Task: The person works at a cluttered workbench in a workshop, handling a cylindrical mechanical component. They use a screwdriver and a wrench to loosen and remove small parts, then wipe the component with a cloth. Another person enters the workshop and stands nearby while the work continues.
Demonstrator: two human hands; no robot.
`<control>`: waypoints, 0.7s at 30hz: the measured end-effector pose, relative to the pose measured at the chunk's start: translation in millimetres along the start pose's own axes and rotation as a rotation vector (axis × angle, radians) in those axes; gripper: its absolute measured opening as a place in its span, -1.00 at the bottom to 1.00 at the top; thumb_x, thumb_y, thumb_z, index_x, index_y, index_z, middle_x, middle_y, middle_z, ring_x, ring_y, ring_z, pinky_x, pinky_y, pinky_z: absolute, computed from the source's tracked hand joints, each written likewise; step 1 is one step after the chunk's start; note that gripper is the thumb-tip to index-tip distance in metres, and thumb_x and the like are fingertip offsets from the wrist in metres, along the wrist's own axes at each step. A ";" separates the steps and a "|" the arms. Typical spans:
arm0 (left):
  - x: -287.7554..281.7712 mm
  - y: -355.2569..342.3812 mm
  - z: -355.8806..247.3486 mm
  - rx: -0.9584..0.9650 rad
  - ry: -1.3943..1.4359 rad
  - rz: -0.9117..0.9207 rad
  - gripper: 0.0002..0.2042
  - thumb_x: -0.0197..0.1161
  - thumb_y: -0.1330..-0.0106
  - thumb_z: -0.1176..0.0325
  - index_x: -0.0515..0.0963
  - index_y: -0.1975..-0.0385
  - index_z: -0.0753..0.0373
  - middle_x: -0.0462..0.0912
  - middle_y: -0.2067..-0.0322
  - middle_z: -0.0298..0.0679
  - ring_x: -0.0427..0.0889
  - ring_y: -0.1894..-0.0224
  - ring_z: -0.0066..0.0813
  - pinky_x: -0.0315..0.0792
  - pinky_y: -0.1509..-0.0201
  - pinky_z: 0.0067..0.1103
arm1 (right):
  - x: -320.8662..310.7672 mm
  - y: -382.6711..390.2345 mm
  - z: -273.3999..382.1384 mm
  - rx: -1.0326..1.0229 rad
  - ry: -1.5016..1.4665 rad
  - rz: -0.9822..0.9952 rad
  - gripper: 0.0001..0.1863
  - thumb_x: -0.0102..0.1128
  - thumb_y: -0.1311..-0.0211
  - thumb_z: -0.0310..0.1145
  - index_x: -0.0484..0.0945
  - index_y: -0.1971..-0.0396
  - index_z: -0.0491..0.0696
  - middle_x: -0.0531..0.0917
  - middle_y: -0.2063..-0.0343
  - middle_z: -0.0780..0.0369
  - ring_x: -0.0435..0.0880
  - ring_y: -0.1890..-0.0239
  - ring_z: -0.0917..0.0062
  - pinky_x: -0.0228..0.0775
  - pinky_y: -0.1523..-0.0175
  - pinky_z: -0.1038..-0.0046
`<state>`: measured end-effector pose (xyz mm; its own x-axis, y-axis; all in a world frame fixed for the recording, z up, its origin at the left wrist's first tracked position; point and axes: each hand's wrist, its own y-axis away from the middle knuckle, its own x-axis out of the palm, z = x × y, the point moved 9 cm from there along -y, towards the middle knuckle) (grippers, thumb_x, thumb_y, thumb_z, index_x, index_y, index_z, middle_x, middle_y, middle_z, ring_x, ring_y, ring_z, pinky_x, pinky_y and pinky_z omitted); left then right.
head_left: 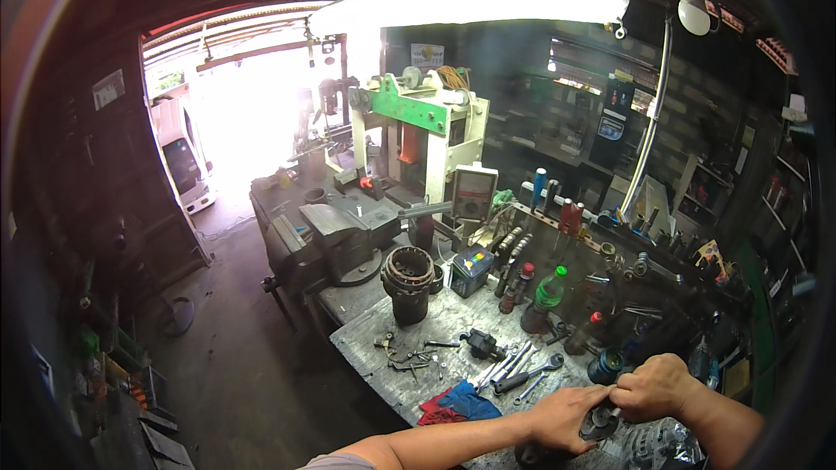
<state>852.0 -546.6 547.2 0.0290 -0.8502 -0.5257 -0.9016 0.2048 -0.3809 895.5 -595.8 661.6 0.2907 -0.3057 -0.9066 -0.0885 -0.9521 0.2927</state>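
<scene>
At the near right of the workbench, my left hand (564,418) is wrapped round a grey, round metal machine part (599,423). My right hand (655,387) is closed in a fist against the top of that part, its thumb side close to my left fingers. Whatever lies inside the right fingers is hidden. Just beyond the hands is a dark cylindrical can (605,366). A finned metal housing (649,446), perhaps an alternator, lies below my right hand beside clear plastic. Left of the hands are a ratchet (529,374), several wrenches, and red and blue cloths (468,402).
A large dark cylindrical housing (409,285) stands on the bench near a battery (471,271). Bottles, one with a green top (550,285), and a tool rack line the back. Farther off are a bench vise (344,231) and a green-and-cream press (409,110). Small loose parts lie mid-bench.
</scene>
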 end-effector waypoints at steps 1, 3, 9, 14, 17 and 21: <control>0.9 0.3 1.5 0.004 0.012 0.025 0.15 0.59 0.00 0.03 0.18 -0.62 0.40 0.50 -0.42 0.24 0.55 -0.42 0.19 0.45 -0.51 -0.19 | 1.1 0.9 -4.1 0.047 -0.009 0.019 -0.81 0.32 -0.27 -0.10 0.79 0.39 0.14 0.83 0.39 0.24 0.88 0.32 0.18 0.71 0.24 0.13; -5.3 2.1 -4.1 0.069 -0.020 -0.041 0.15 0.57 0.00 0.02 0.18 -0.62 0.40 0.50 -0.42 0.23 0.54 -0.43 0.19 0.45 -0.51 -0.19 | -7.1 4.7 -12.0 0.187 -0.167 -0.117 -0.75 0.38 -0.24 -0.16 0.77 0.16 0.08 0.80 0.34 0.21 0.86 0.26 0.16 0.70 0.17 0.10; -3.1 2.7 -1.8 0.053 -0.018 -0.031 0.14 0.56 -0.01 -0.02 0.19 -0.61 0.40 0.52 -0.40 0.23 0.52 -0.44 0.17 0.41 -0.53 -0.18 | -18.2 27.5 2.1 0.272 -0.255 -0.486 -0.57 0.41 -0.23 -0.40 0.56 -0.10 -0.10 0.72 0.27 0.11 0.78 0.26 0.09 0.60 0.15 0.04; -2.2 1.0 -5.0 0.067 -0.054 -0.036 0.11 0.57 0.00 -0.02 0.24 -0.58 0.37 0.56 -0.35 0.22 0.54 -0.40 0.18 0.44 -0.50 -0.18 | -9.9 18.0 5.5 0.433 -0.270 -0.556 -0.57 0.51 -0.14 -0.27 0.60 0.02 -0.05 0.72 0.33 0.17 0.74 0.22 0.13 0.54 0.07 0.06; 1.9 -0.5 0.7 -0.042 -0.138 0.076 0.09 0.57 0.00 -0.03 0.27 -0.56 0.36 0.59 -0.31 0.24 0.56 -0.39 0.20 0.46 -0.47 -0.16 | -9.0 14.3 8.7 0.408 -0.314 -0.694 -0.63 0.59 -0.06 -0.09 0.61 0.37 0.00 0.67 0.47 0.18 0.68 0.34 0.13 0.43 0.14 0.05; -5.4 -2.8 -4.4 -0.061 -0.055 0.079 -0.01 0.60 0.04 -0.06 0.40 -0.43 0.29 0.64 -0.23 0.20 0.62 -0.29 0.20 0.51 -0.38 -0.13 | -0.3 23.1 3.9 0.502 -0.245 -0.934 -0.51 0.59 -0.07 0.02 0.47 0.64 0.02 0.52 0.64 0.18 0.57 0.48 0.12 0.27 0.23 0.07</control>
<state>852.5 -544.8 554.4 -0.0206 -0.8041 -0.5941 -0.9265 0.2386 -0.2908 889.6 -617.7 667.5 0.2519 0.6001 -0.7592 -0.3266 -0.6858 -0.6504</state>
